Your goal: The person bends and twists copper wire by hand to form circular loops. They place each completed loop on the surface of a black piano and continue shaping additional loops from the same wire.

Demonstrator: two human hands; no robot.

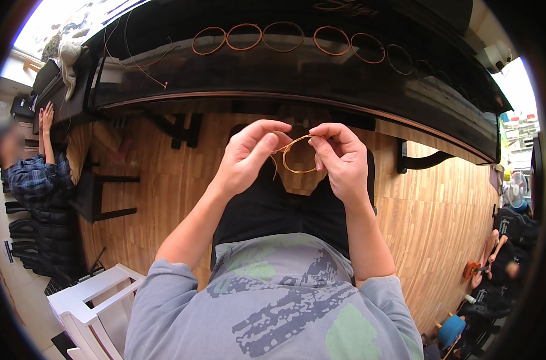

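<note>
A thin golden wound string, likely an instrument string, forms a small coil [300,173] in the air above my lap. My right hand [346,163] pinches the coil's upper right side between thumb and fingers. On the other side my left hand [249,157] has its thumb and fingers closed around the strand at the coil's left, and a loose tail hangs below it. Ahead, several coiled strings [244,24] lie in a row on a glossy black piano-like surface [183,78], copper-coloured at left and darker toward the right. A loose uncoiled string [147,75] with a small pinkish end lies at their left.
A black bench [105,195] stands at left near a seated person [42,180] in a plaid shirt, whose hands rest on a dark surface. A white wooden chair-like frame [75,294] is close at lower left. Black cases, a small orange-brown stringed instrument [471,270] and a fan [515,191] line the right.
</note>
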